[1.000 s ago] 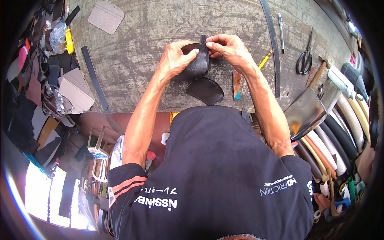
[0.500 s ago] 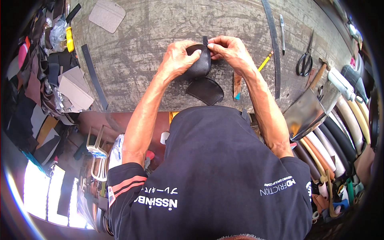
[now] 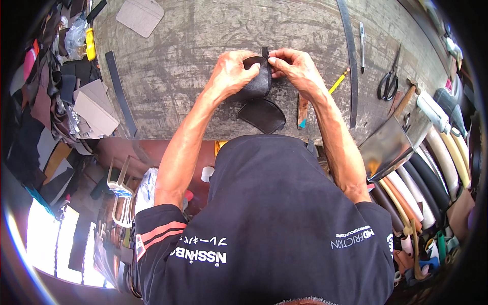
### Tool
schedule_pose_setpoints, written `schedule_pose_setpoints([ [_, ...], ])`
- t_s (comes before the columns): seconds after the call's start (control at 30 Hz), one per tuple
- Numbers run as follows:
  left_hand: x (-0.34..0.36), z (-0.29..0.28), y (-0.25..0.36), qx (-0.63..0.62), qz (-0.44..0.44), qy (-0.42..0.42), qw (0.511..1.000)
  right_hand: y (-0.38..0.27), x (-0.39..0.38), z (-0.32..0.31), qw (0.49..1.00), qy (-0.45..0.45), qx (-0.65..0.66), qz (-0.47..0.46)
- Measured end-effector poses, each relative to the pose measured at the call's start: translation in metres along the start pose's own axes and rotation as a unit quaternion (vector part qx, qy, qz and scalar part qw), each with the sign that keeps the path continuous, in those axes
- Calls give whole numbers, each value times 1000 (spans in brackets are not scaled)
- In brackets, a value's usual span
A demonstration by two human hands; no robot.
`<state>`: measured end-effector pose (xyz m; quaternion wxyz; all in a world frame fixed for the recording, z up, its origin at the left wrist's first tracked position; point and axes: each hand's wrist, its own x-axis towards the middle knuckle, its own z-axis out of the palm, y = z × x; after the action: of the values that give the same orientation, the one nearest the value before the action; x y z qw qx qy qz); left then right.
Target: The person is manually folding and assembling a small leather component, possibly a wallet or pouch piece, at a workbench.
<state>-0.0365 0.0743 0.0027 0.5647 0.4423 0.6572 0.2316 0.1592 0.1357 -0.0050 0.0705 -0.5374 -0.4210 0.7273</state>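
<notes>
Not much moved since a second ago: the black pouch and both hands had crept slightly to the right in the view, though the whole view had shifted a bit too. The curved black piece lay nearly where it was, just below the pouch on the table.

The left hand gripped the pouch from its left side, thumb on the near face, most of the fingers hidden behind. The right hand had thumb and forefinger pinched at the pouch's right edge, just beside a short black strip poking up between the hands. Couldn't tell if it had the strip too.

Just below the right hand were a yellow pencil and a wooden stick, both partly behind the forearm. Farther right of that hand: a long dark strip, a pen and black scissors. Well left of the left hand lay another dark strip, with a grey card up beyond it.
</notes>
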Motion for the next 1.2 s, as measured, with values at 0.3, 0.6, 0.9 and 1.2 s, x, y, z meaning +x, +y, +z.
schedule_pose_setpoints([
  [0.3,2,0,-4,12,-17,-16,1000,-2,-2,3,1000,4,22,1],
  [0.6,3,-3,1,28,-17,-27,999,-1,-1,1,1000,-2,4,6],
  [0.9,5,-2,-4,24,9,-19,999,-5,-2,1,1000,-21,-16,-2],
  [1.2,7,-4,-4,-2,-15,-40,999,-4,1,-6,998,-59,-7,-6],
])
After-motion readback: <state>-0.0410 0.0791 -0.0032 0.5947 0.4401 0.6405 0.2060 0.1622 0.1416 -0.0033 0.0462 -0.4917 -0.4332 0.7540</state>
